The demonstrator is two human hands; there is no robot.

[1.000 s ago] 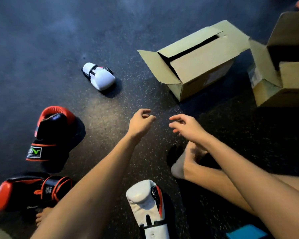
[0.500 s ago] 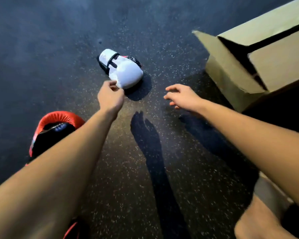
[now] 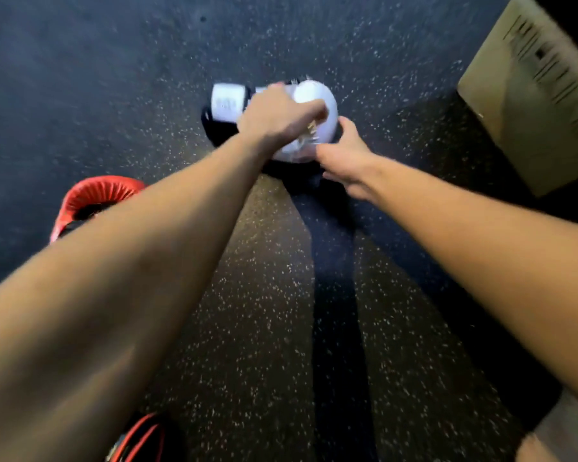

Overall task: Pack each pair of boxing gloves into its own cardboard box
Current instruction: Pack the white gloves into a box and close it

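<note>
Motion blur throughout. Left hand [image 3: 274,115] lies over the white boxing glove [image 3: 314,105], fingers curled on it, hiding its middle. Right hand [image 3: 344,158] half open, touching its near side. Glove mid-floor [image 3: 114,78]; cardboard box [image 3: 528,105] cropped at right edge; red boxing glove [image 3: 94,198] partly hidden under left forearm.

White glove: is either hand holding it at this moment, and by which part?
The left hand grips the white glove across its padded middle; the right hand touches its near end.

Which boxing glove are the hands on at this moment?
The white glove far out on the floor: left hand on top, right hand at its near side. The red-and-black gloves lie untouched.
</note>
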